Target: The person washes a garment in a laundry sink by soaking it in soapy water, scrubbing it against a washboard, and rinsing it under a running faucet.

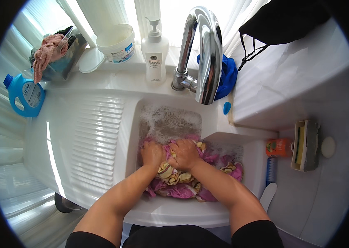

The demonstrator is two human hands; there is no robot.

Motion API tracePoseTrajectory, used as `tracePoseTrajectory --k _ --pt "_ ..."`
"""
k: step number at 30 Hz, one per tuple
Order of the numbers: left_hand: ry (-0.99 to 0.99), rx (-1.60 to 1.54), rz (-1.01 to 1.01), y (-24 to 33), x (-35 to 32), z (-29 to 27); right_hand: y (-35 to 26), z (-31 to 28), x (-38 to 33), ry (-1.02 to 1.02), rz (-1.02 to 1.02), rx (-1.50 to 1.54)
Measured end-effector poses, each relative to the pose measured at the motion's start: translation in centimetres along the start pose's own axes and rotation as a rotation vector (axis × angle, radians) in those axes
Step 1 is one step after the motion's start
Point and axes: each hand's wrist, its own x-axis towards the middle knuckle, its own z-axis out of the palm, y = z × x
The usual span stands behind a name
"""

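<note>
1. Left hand (152,153) and right hand (186,154), both clenched, grip a pink patterned cloth (182,182) at centre frame.
2. The cloth lies in the soapy white sink (100,124), below the chrome tap (203,53).

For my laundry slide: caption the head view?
Both hands scrub a pink patterned cloth in a soapy white sink under a chrome tap.

A white sink unit (100,82) carried everything; on its far ledge stood a white tub (117,43), a round lid (91,60) and a pump bottle (154,53); a blue jug (25,96) lay far left; a ribbed washboard (96,136) sloped left of the basin (170,120), where pink cloth (182,182) soaked; the white desk (290,82) at right bore a black garment (286,18).
</note>
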Motion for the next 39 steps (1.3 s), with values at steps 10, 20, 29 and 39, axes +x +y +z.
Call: tracePoseTrajectory --k 10,20,29,39 --pt "0.050 0.135 0.254 1.5 8.2 -8.6 6.7 0.3 8.0 -0.048 0.380 0.794" --pt "0.053 -0.264 0.280 0.4 2.3 -4.7 5.3 -1.3 7.6 -0.626 0.528 0.197" --pt "0.068 -0.427 0.483 -0.1 -5.8 -13.6 -5.2 -8.3 -7.8 0.104 -0.144 0.084" --pt "-0.086 -0.244 0.262 2.7 -12.1 -7.9 -5.3 -4.7 -11.7 -0.076 -0.088 -0.229"
